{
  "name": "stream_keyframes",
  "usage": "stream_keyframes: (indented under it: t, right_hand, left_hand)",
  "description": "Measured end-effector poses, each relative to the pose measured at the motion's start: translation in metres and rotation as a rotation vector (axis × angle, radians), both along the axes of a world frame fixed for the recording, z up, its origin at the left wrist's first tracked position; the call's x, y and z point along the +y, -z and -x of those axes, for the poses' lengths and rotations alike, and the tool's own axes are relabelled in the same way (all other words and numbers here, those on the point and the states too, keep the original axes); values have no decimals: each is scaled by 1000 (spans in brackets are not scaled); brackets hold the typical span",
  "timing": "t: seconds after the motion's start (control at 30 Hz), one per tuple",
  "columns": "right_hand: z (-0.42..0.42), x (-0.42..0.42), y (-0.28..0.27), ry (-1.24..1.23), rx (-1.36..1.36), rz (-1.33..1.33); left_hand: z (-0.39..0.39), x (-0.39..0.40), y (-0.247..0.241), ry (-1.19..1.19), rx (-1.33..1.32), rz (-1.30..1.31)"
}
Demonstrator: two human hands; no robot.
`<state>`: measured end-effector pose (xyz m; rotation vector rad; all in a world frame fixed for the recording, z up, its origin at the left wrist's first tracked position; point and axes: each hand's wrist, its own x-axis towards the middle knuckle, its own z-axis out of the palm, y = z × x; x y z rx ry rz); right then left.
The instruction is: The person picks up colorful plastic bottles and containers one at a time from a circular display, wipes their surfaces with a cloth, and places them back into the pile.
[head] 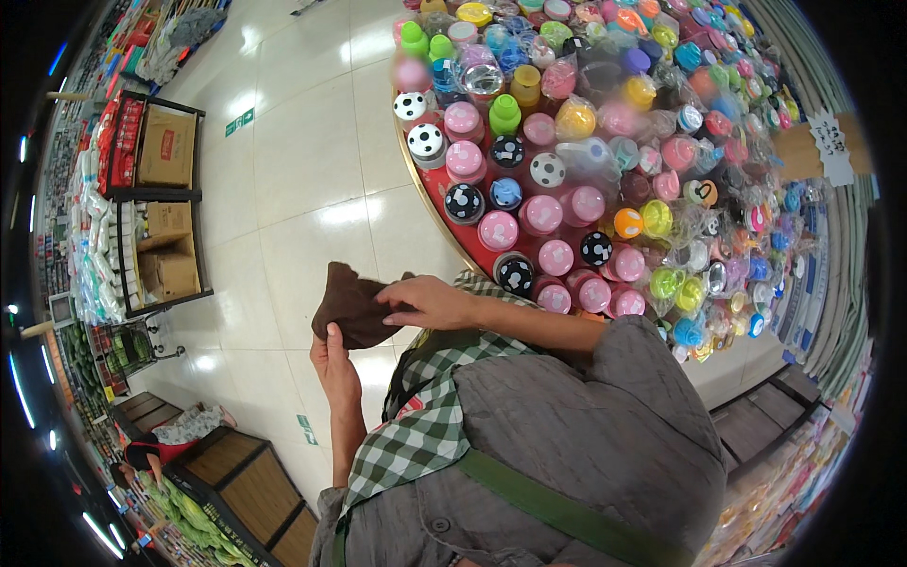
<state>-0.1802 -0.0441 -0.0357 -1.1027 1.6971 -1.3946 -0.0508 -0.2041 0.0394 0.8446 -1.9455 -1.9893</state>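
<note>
A dark brown cloth (pixel 347 301) is held up in front of my apron, above the tiled floor. My left hand (pixel 336 368) grips its lower left edge, with the thumb lying over the fabric. Against the right side of the cloth is my right hand (pixel 429 301), its fingers bent and slightly apart. Whether those fingers pinch the fabric or only touch it cannot be told. Part of the cloth shows behind the right hand. I wear a green-and-white checked apron (pixel 418 425) with a green strap (pixel 538 503) over a grey shirt.
Just beyond my right arm stands a red-topped display table (pixel 443 177) crowded with plastic cups and bottles (pixel 542 212). Shelves with cardboard boxes (pixel 166 145) line the left. A shopping cart (pixel 131 347) and a person (pixel 166 446) beside a vegetable stand (pixel 241 482) are at lower left.
</note>
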Motion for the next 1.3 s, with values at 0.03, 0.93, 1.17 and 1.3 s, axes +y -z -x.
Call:
stream_keyframes:
  t: [0.03, 0.93, 1.17, 1.3]
  right_hand:
    - [0, -3, 3, -2, 59, 26]
    - [17, 18, -81, 345, -31, 218]
    - [22, 21, -74, 329, -46, 198]
    - [20, 16, -77, 282, -138, 172]
  left_hand:
    - [-1, 0, 1, -5, 21, -15]
    - [67, 44, -47, 854, -118, 414]
    - [56, 37, -36, 891, 22, 1340]
    - [59, 31, -48, 787, -75, 1248]
